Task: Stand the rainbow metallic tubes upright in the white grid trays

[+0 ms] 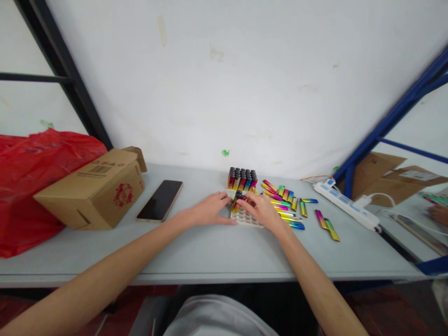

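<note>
A pale tray (248, 218) with rows of round holes lies on the grey table, a few black-topped lighters (239, 196) standing at its back left. My right hand (261, 209) is over the tray, its fingers closed on a lighter among them. At the tray's left edge is my left hand (213, 209), thumb and fingers apart, with nothing visible in it. Behind the tray stands a full block of upright colourful lighters (242, 179). Many shiny loose lighters (289, 205) lie to the right of my right hand.
A black-screened phone (160, 200) lies left of my left hand. Farther left are a cardboard box (94, 189) and a red plastic bag (31, 186). A white power strip (346, 205) runs along the right side. Part of another person's hand (439, 214) shows at the right edge.
</note>
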`<state>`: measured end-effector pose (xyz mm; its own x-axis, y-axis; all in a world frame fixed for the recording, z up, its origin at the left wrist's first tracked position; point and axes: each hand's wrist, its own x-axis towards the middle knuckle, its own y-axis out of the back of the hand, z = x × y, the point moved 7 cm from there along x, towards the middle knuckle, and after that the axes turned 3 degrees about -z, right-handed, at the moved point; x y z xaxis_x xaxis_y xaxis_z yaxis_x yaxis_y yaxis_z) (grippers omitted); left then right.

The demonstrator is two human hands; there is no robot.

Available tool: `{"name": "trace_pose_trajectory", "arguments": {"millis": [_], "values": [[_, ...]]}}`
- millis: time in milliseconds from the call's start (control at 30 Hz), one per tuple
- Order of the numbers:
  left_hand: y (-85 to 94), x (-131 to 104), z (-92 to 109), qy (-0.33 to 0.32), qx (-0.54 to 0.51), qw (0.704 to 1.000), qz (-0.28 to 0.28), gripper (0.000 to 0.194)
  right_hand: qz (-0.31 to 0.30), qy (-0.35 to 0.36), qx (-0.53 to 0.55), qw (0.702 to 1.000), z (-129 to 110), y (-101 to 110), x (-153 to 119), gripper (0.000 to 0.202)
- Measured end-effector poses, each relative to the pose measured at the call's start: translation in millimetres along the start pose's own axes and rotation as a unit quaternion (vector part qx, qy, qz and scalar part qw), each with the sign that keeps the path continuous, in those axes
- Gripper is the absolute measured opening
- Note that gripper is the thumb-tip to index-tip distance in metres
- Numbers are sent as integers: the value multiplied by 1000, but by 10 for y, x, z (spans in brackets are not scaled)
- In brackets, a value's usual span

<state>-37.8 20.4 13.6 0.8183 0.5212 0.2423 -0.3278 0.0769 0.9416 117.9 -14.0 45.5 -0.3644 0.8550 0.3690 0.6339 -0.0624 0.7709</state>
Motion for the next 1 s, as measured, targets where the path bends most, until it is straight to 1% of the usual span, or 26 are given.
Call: {"name": "trace_pose_trajectory", "arguments": {"millis": [167,267,367,433,500,567,633,667,733,800,833,867,900,1000], "values": [[-7,7,-5,4,-4,1000,-9,73,11,4,-73,997,11,58,4,43],[6,6,4,1,-13,1000,-2,71,12,3,-104,994,44,67,6,44],[15,6,8,2,-19,1000,1,69,2,0,-141,990,50,24,6,40],[9,9,12,0,-12,1000,-6,68,-19,-1,-158,987,33,-46,7,37],[5,12,16,-3,-7,1000,-9,67,-54,0,-159,986,9,-129,6,38],[9,13,14,-2,-10,1000,-9,67,-76,-6,-143,987,8,-155,2,43],[19,12,10,4,-19,1000,-8,68,-62,-17,-128,990,48,-76,-3,49],[26,12,10,6,-23,1000,-6,69,-40,-23,-127,991,89,4,-8,52],[36,11,14,8,-29,1000,-6,71,27,-39,-142,989,217,215,-29,53],[37,11,17,9,-27,1000,-11,72,97,-67,-164,979,398,422,-73,48],[34,11,17,10,-24,1000,-14,73,118,-81,-172,975,495,490,-97,43],[32,11,16,10,-21,1000,-15,73,126,-94,-180,971,590,530,-117,37],[32,11,15,10,-19,1000,-13,74,119,-106,-188,969,675,537,-131,32],[30,11,13,7,-19,1000,-6,75,67,-155,-218,961,871,471,-156,22]]}}
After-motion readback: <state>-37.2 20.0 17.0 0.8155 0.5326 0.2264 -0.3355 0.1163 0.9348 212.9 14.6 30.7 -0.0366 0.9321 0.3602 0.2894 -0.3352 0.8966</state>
